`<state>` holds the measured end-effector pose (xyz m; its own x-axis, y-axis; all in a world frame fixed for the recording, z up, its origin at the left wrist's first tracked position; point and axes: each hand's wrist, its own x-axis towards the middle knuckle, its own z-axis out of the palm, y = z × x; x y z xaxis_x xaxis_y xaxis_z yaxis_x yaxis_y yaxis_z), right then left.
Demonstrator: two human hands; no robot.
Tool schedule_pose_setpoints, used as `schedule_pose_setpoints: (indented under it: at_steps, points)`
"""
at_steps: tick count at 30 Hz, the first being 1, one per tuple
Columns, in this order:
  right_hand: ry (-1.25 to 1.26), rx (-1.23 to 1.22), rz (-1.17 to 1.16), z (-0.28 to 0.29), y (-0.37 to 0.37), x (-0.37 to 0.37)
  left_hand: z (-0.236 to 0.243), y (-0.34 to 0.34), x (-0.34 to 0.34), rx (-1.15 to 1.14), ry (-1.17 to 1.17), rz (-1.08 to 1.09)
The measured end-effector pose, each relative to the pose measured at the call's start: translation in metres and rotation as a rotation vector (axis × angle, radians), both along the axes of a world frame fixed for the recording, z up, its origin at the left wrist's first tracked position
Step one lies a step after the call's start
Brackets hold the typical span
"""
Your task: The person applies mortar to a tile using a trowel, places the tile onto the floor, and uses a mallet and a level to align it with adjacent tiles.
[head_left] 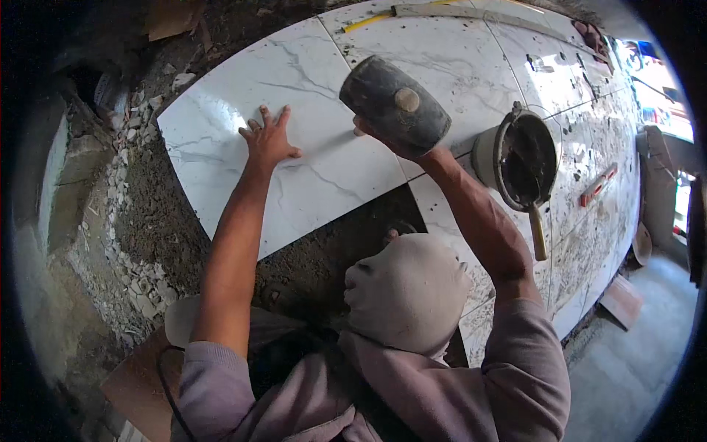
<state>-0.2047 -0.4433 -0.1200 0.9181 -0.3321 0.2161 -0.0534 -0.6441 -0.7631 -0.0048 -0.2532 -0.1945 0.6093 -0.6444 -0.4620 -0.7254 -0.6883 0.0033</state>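
Note:
My left hand point(271, 140) lies with fingers spread on a large white marble-patterned tile point(309, 184) at the left end of the tiled floor. My right hand point(389, 143) is closed, mostly hidden behind a black rubber mallet point(368, 88). The mallet is held up above the tile, its head toward the camera, with a round pale wooden handle end showing in it. Beneath the tile's near edge, dark wet mortar point(324, 250) is exposed. Right of my right forearm, a bucket point(483, 158) holds dark material, and a tool's wooden handle point(539, 236) sticks out over its rim.
Rubble and loose stones point(140, 283) line the left side beside a rough wall. Dirt-smeared tiles point(582, 243) spread to the right, with a red spirit level point(599, 186) on them. A long straight bar point(486, 15) and a yellow strip point(368, 22) lie at the far side.

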Motion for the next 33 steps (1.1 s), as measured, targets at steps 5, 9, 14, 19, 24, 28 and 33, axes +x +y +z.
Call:
schedule_pose_setpoints:
  at_steps: [5,9,14,19,24,28,33]
  points:
    - [-0.137,-0.128,-0.027,0.073,0.018,-0.011,-0.001,-0.001,-0.005,0.023,-0.043,0.005]
    - [-0.025,-0.157,-0.029,0.035,0.014,-0.023,0.005,-0.010,-0.010,0.069,-0.078,0.006]
    - [-0.155,0.101,0.011,0.054,0.022,-0.020,0.004,-0.004,-0.017,0.128,-0.077,0.025]
    - [-0.194,-0.418,-0.005,0.045,0.010,-0.026,0.007,-0.018,-0.020,0.102,-0.081,0.002]
    - [-0.113,0.506,-0.066,0.056,0.019,-0.024,0.008,-0.018,-0.013,0.077,-0.096,0.020]
    - [-0.067,0.303,-0.079,0.025,0.015,-0.034,0.003,-0.017,-0.021,0.086,-0.110,-0.003]
    - [0.065,0.485,-0.152,0.066,0.023,-0.030,0.003,-0.005,-0.021,0.059,-0.104,0.014]
